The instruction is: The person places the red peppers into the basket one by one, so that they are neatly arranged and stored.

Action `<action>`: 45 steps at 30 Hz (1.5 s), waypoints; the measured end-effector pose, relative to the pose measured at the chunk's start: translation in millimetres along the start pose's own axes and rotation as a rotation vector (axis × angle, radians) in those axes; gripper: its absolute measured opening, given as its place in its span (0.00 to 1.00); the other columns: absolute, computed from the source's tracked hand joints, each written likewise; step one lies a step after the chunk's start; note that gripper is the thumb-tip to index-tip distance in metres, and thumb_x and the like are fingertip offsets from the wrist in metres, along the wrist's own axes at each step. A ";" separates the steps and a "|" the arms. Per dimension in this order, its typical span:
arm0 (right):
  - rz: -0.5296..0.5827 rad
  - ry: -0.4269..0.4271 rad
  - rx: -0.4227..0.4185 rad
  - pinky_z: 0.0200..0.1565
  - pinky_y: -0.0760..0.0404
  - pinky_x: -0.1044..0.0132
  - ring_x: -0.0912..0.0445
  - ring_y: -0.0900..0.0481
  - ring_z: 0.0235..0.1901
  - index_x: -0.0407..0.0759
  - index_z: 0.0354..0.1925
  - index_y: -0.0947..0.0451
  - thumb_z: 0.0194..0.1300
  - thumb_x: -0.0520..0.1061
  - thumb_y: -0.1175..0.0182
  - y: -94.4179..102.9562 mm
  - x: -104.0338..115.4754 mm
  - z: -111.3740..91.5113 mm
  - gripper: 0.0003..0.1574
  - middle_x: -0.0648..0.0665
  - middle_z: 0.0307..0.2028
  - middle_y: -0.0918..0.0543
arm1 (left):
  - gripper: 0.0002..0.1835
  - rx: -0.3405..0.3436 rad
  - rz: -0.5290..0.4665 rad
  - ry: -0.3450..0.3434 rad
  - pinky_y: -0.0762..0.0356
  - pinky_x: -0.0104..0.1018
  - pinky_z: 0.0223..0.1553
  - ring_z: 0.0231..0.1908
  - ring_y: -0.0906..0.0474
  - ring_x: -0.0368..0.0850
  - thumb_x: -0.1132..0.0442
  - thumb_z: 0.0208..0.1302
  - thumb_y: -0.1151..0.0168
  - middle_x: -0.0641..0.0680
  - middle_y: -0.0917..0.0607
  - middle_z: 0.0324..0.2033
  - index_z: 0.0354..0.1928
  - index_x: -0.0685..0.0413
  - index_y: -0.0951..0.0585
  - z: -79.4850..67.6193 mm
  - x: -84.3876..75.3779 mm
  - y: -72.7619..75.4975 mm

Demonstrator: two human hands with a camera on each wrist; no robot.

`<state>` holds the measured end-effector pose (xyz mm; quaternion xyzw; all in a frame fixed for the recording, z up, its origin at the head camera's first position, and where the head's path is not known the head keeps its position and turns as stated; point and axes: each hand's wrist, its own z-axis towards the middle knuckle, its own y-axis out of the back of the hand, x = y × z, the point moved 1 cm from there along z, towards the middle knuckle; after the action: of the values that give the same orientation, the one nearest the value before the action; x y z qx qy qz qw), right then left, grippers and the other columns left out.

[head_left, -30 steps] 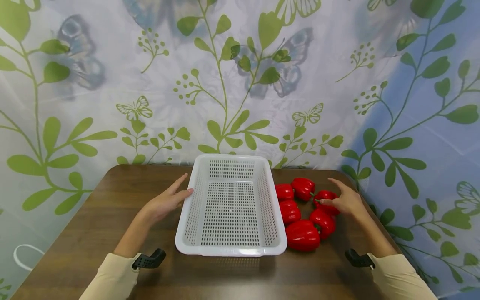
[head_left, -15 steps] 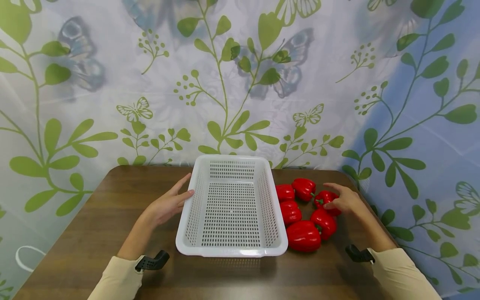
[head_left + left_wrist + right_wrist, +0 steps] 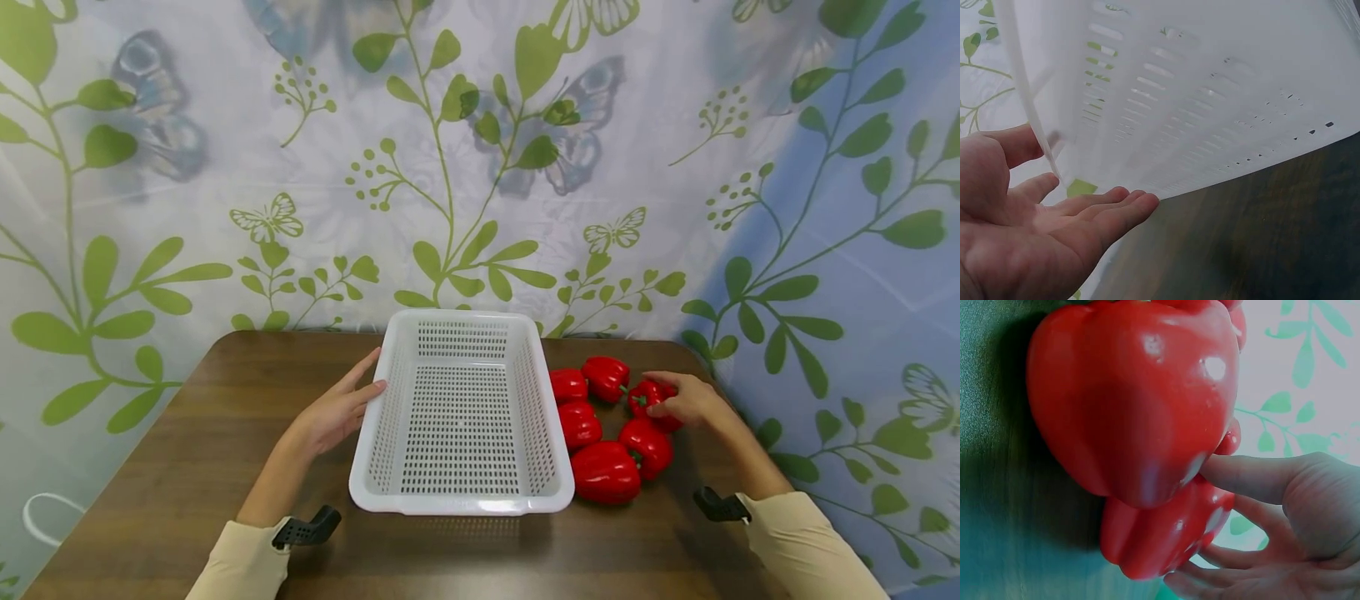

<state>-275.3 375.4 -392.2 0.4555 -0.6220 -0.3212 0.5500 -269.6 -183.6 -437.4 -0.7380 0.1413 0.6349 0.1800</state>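
A white plastic basket (image 3: 461, 503) with slotted walls stands at the middle of the table. My left hand (image 3: 337, 417) holds its left side, thumb over the rim and the other fingers (image 3: 1122, 215) stretched along the outside of the wall. To the right of the basket lies a cluster of several glossy red bell peppers (image 3: 606, 472). Around the rightmost one, a bell pepper (image 3: 643, 398) with a green stem, my right hand (image 3: 690, 400) has its thumb and fingers. In the right wrist view a nearer pepper (image 3: 1129, 406) covers part of the pepper at my fingers.
The brown wooden table (image 3: 247, 400) reaches back to a wall hanging (image 3: 300, 167) printed with leaves and butterflies. A white loop (image 3: 45, 517) shows beyond the table's left edge. Black bands (image 3: 307, 529) sit on both wrists.
My right hand has come lower and closed in around the rightmost pepper. The left forearm has shifted slightly to the right, its hand still on the rim. Basket and peppers stay in place.
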 end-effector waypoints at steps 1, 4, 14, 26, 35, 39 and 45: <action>-0.003 0.003 -0.001 0.53 0.24 0.33 0.23 0.29 0.59 0.35 0.71 0.33 0.59 0.49 0.31 0.1 0.2 0.4 0.46 0.18 0.64 0.31 | 0.41 -0.001 -0.002 0.000 0.21 0.45 0.59 0.72 0.36 0.66 0.53 0.80 0.49 0.68 0.39 0.75 0.82 0.31 0.62 -0.6 0.0 -0.3; -0.005 0.000 -0.005 0.52 0.24 0.33 0.23 0.29 0.58 0.35 0.71 0.34 0.59 0.49 0.31 0.2 -0.2 1.7 0.46 0.18 0.64 0.30 | 0.41 -0.007 -0.006 0.001 0.21 0.44 0.58 0.72 0.36 0.66 0.53 0.80 0.49 0.68 0.39 0.75 0.82 0.30 0.61 -1.0 0.0 -0.9; -0.004 -0.019 -0.032 0.53 0.24 0.33 0.24 0.29 0.58 0.36 0.70 0.33 0.54 0.50 0.27 -2.3 -6.9 6.8 0.50 0.20 0.63 0.29 | 0.40 -0.008 -0.028 -0.028 0.17 0.45 0.54 0.66 0.27 0.64 0.53 0.79 0.49 0.70 0.37 0.72 0.82 0.32 0.60 1.7 4.9 0.4; -0.003 0.046 -0.207 0.52 0.26 0.31 0.25 0.28 0.57 0.37 0.69 0.32 0.56 0.51 0.27 -3.4 -11.1 0.5 0.47 0.21 0.61 0.26 | 0.39 -0.023 -0.034 -0.054 0.17 0.45 0.54 0.65 0.26 0.64 0.54 0.79 0.48 0.72 0.37 0.72 0.82 0.33 0.57 2.0 6.5 -1.4; 0.032 0.051 -0.299 0.48 0.23 0.36 0.29 0.23 0.52 0.36 0.70 0.34 0.60 0.52 0.29 10.5 4.6 -3.1 0.47 0.21 0.57 0.23 | 0.38 -0.049 -0.015 -0.084 0.15 0.49 0.51 0.62 0.23 0.65 0.55 0.79 0.48 0.74 0.34 0.70 0.82 0.34 0.54 1.6 9.0 -0.5; 0.042 0.057 -0.324 0.48 0.23 0.36 0.30 0.24 0.53 0.35 0.71 0.34 0.61 0.55 0.29 16.4 15.9 -3.0 0.48 0.20 0.58 0.24 | 0.38 -0.065 0.002 -0.086 0.15 0.51 0.51 0.61 0.22 0.65 0.54 0.78 0.47 0.74 0.33 0.69 0.82 0.35 0.52 1.5 8.6 -1.5; 0.088 0.032 -0.337 0.49 0.19 0.38 0.30 0.23 0.55 0.37 0.72 0.36 0.62 0.60 0.30 22.4 39.7 -1.6 0.51 0.20 0.59 0.24 | 0.38 -0.088 0.016 -0.086 0.15 0.51 0.51 0.58 0.19 0.64 0.54 0.78 0.45 0.74 0.30 0.67 0.81 0.35 0.50 0.2 7.9 -3.4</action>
<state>-277.7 347.5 -356.2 0.3341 -0.5700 -0.3892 0.6419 -267.0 -180.3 -445.0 -0.7160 0.1113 0.6731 0.1481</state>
